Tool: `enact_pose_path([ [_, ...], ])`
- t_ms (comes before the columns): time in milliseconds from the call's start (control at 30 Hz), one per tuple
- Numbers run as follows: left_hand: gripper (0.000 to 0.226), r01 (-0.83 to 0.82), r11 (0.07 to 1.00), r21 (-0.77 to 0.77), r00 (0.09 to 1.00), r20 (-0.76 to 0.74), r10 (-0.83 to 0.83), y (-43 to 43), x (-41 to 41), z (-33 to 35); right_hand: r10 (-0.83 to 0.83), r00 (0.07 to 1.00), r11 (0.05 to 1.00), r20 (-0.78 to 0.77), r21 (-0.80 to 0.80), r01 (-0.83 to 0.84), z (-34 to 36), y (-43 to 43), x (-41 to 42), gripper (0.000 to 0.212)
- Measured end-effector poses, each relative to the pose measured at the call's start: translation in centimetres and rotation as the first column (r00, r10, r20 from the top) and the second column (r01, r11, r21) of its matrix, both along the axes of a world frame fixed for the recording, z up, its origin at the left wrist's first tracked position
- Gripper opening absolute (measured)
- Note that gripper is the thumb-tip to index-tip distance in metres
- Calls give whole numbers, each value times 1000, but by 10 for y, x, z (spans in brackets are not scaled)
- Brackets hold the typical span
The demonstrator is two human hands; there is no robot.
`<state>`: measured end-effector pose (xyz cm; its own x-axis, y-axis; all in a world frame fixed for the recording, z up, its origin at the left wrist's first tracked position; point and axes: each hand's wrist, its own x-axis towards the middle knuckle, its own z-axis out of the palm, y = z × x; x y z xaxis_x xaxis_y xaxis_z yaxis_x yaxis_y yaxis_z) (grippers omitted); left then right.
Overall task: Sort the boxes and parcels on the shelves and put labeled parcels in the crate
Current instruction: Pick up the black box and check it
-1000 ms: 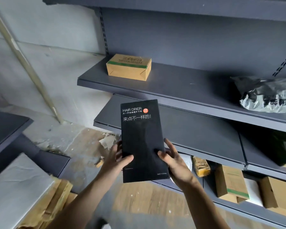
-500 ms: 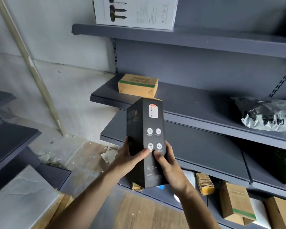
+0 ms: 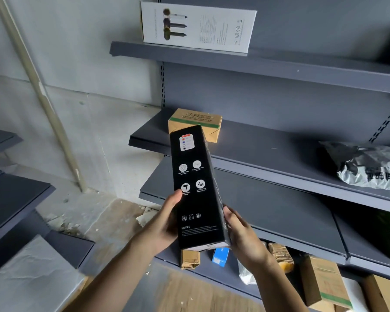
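The left hand (image 3: 164, 224) and right hand (image 3: 243, 239) clasp the lower sides of a black box (image 3: 197, 194), held slightly tilted before the shelves (image 3: 268, 143); a brown carton (image 3: 197, 119) sits behind, a white box (image 3: 198, 25) higher up

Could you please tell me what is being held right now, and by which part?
A tall black box, gripped at its lower half: the left hand on its left edge, the right hand on its right side.
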<state>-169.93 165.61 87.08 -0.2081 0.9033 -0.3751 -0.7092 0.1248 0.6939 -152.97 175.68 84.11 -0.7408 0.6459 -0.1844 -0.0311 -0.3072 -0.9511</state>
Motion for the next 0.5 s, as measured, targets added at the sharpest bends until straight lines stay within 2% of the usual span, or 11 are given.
enact_pose_path([
  [67,55,-14,1000,12,1000,26,14,-1,-1,2,40,999,997,2,-73,-40,-2,-2,-2,56],
  [167,47,-106,993,-57,993,-52,103,3,-5,-4,45,999,989,-12,-144,-46,-6,-2,-2,60],
  [267,36,-177,977,-115,983,-65,171,8,-9,-5,30,999,987,-40,-155,-36,-9,0,1,73],
  [333,29,-202,971,-128,979,-14,202,13,-12,-5,37,996,989,-84,-142,-49,-9,4,4,84],
  [367,23,-227,965,-128,974,-18,227,16,-15,-6,47,993,991,-111,-122,-60,-9,6,5,83],
  [433,19,-275,955,-107,956,-139,259,22,-19,-10,36,987,997,-155,-62,-47,-9,8,7,71],
  [500,23,-278,955,-103,923,-306,235,23,-13,-9,-20,986,999,-166,-29,16,-8,10,9,69],
])
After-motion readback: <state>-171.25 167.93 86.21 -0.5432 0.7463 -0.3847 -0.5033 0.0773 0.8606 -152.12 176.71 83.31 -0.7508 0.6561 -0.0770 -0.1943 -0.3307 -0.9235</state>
